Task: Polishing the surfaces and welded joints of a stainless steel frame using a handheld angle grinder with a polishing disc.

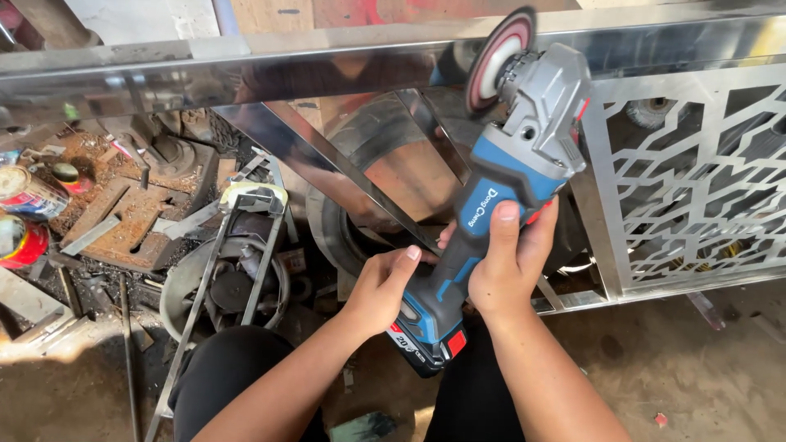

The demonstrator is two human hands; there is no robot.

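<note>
A blue and grey cordless angle grinder [514,155] points up and away from me, its red and white disc [498,59] close to the polished steel top rail [246,69] of a metal frame. My right hand [509,260] wraps the grinder's blue body, thumb lying along it. Lower down, my left hand [383,288] grips the handle just above the battery pack [426,344].
A laser-cut patterned steel panel [688,180] fills the frame at right. A diagonal steel bar [327,164] crosses the opening. Rusty scrap plates [123,217], paint cans [24,196] and a round metal part [225,282] lie on the dirt at left. My dark-trousered knees sit below.
</note>
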